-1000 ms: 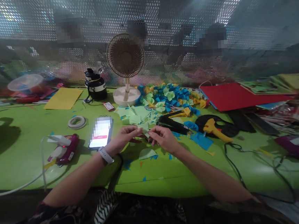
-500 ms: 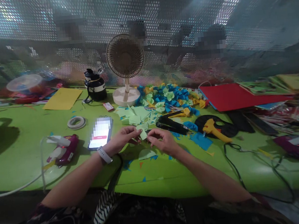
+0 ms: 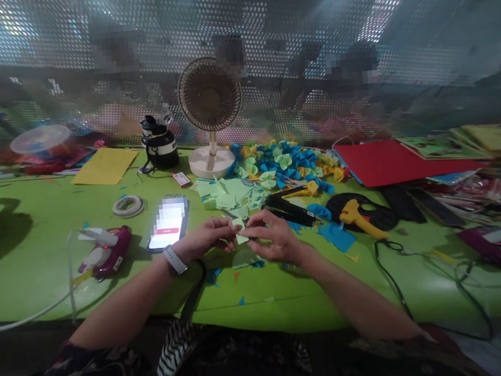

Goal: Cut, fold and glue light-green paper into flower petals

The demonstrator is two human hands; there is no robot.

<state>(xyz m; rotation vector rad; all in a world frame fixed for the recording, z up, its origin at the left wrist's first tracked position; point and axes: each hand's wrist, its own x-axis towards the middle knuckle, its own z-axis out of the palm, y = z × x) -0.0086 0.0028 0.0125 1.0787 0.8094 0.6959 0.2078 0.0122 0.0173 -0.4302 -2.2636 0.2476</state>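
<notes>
Green paper (image 3: 242,237): between hands, both near
Left hand (image 3: 211,236): pinching it
Right hand (image 3: 273,236): curled at edge, pinch unclear

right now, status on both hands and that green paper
Left hand pinching small green paper. Right hand against it, grip unclear. Pale scraps just beyond, lit phone close on the left.

Pale green paper piece (image 3: 241,239), lime-green table (image 3: 283,312), yellow glue gun (image 3: 359,218), red sheet (image 3: 391,161), black-and-white striped cloth (image 3: 174,354)
</notes>
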